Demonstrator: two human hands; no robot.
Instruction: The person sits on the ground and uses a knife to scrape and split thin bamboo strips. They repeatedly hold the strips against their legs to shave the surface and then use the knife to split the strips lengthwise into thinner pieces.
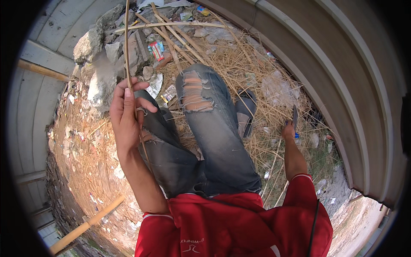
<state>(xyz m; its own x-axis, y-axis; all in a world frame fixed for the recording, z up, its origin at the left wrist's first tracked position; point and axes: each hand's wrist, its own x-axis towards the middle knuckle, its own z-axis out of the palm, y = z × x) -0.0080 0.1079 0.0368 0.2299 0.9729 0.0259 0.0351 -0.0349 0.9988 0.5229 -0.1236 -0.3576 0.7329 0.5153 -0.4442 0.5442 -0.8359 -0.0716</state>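
My left hand (pixel 125 107) grips a long, thin bamboo strip (pixel 126 40) between thumb and fingers. The strip stands nearly upright in view, running past the top edge and down beside my left forearm. Out to the right, my right hand (pixel 288 130) is closed around a knife (pixel 295 114) with a dark blade, and a bit of blue shows beside the fingers. Its blade points away from me, over scattered straw-like shavings (pixel 274 115). The two hands are far apart, one on each side of my bent legs in torn jeans (pixel 214 132).
Broken concrete chunks (pixel 100 81) are piled at the far left. Several split bamboo lengths (pixel 177 36) lie across the litter ahead. A corrugated metal wall (pixel 325 73) curves along the right. A bamboo pole (pixel 87 223) crosses the lower left. My foot wears a grey sandal (pixel 245 112).
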